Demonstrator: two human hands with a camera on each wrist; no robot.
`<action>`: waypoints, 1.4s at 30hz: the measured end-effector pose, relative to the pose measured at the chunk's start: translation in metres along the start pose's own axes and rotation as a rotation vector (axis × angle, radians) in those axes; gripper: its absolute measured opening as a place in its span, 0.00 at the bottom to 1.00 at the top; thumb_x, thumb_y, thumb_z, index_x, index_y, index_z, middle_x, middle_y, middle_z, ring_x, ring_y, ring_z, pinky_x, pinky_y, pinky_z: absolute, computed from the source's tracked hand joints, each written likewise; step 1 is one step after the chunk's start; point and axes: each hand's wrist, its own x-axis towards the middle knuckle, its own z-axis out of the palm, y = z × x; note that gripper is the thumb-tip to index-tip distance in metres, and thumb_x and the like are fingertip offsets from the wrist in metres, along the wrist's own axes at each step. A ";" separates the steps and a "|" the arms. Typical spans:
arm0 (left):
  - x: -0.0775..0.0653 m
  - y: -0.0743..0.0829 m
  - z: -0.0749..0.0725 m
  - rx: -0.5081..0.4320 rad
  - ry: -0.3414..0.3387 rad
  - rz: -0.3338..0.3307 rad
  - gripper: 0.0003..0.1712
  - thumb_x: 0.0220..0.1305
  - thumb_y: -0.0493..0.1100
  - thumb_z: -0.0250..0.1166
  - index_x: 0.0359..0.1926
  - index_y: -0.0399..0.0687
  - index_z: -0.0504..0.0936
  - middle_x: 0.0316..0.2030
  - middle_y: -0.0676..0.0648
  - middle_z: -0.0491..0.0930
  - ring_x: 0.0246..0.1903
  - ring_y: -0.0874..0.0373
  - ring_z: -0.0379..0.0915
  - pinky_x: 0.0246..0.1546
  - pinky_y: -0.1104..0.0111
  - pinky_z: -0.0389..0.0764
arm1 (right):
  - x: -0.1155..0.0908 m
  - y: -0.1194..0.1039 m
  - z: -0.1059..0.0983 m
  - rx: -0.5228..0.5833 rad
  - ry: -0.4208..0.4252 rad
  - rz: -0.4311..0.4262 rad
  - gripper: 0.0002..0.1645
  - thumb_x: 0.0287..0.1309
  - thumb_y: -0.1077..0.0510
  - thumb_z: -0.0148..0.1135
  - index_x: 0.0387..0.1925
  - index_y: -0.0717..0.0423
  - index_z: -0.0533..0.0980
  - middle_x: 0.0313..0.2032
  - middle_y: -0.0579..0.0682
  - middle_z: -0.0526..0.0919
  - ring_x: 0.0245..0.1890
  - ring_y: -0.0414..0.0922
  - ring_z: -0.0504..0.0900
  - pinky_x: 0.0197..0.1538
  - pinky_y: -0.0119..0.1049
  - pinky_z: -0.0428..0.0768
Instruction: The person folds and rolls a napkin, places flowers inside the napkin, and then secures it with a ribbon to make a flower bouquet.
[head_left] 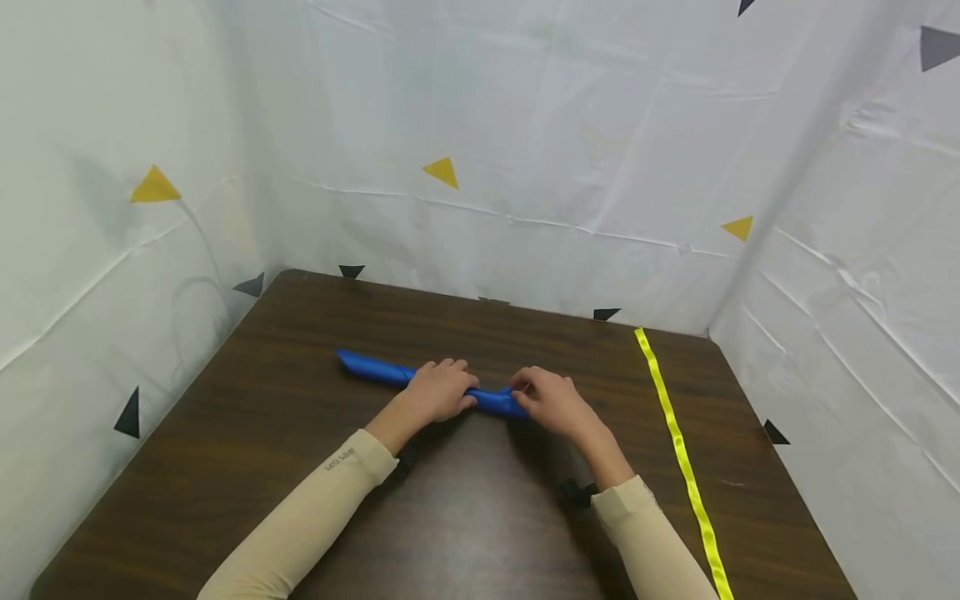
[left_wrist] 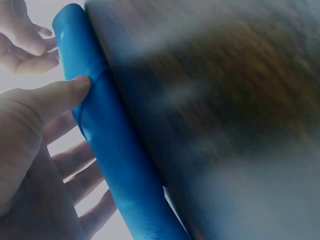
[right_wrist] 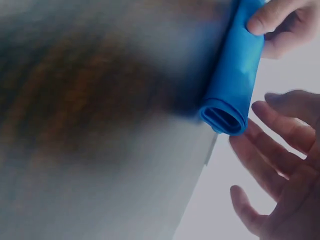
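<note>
A long, smooth blue roll of thin sheet (head_left: 375, 368) lies crosswise on the dark wooden table (head_left: 450, 517). My left hand (head_left: 438, 390) grips it near the middle. In the left wrist view, the left thumb presses on the blue roll (left_wrist: 125, 155) while the fingers reach behind it. My right hand (head_left: 551, 400) is at the roll's right end. The right wrist view shows this hand's fingers (right_wrist: 262, 162) loosely bent and spread, a fingertip at or close to the rim. Layers coil inside the open end of the roll (right_wrist: 235, 75).
A narrow yellow strip (head_left: 678, 442) runs front to back along the table's right side. White sheeting (head_left: 525, 125) with yellow and black triangles walls off the back and both sides.
</note>
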 end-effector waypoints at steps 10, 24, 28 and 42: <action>0.000 -0.003 0.001 -0.022 -0.044 -0.008 0.26 0.83 0.57 0.57 0.75 0.60 0.78 0.70 0.45 0.75 0.72 0.44 0.70 0.74 0.43 0.68 | 0.001 -0.009 0.013 -0.193 -0.025 -0.105 0.22 0.70 0.50 0.73 0.60 0.53 0.84 0.57 0.51 0.88 0.58 0.50 0.87 0.62 0.60 0.77; 0.000 -0.012 0.001 0.056 0.029 -0.034 0.23 0.78 0.54 0.66 0.69 0.60 0.79 0.66 0.46 0.78 0.69 0.45 0.72 0.71 0.45 0.71 | 0.005 -0.016 0.013 -0.285 -0.055 -0.115 0.16 0.70 0.53 0.73 0.56 0.53 0.84 0.50 0.50 0.89 0.47 0.47 0.87 0.57 0.55 0.79; 0.000 -0.012 0.000 0.060 0.019 -0.042 0.22 0.80 0.54 0.65 0.70 0.62 0.81 0.67 0.47 0.77 0.70 0.46 0.71 0.72 0.45 0.70 | 0.007 -0.018 0.011 -0.240 -0.093 -0.099 0.15 0.71 0.54 0.71 0.55 0.53 0.84 0.44 0.49 0.89 0.38 0.44 0.82 0.50 0.49 0.79; 0.001 -0.037 -0.002 -0.049 0.068 -0.169 0.30 0.79 0.59 0.64 0.76 0.58 0.74 0.73 0.43 0.70 0.74 0.43 0.65 0.72 0.43 0.69 | 0.001 -0.017 0.004 -0.004 -0.138 -0.016 0.23 0.70 0.58 0.68 0.64 0.52 0.79 0.45 0.49 0.88 0.33 0.43 0.79 0.41 0.40 0.78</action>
